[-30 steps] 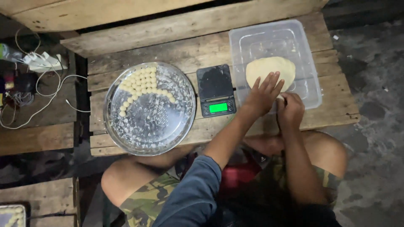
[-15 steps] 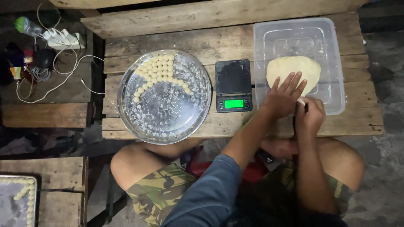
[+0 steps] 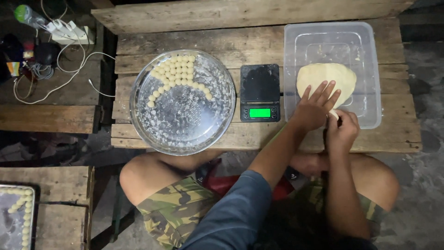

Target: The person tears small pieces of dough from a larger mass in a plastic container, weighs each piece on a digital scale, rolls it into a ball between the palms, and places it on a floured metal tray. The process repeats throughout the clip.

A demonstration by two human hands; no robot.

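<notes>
Head view: left hand [image 3: 314,107] spread flat on dough [image 3: 326,78]; right hand [image 3: 341,129], just beside, pinches its near edge.

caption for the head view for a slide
Left hand presses dough in a clear tub; right hand pinches off a piece.

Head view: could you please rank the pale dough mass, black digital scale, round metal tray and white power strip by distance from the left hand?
1. Pale dough mass, under the left hand.
2. Black digital scale, just left.
3. Round metal tray, farther left.
4. White power strip, far top-left.
</notes>
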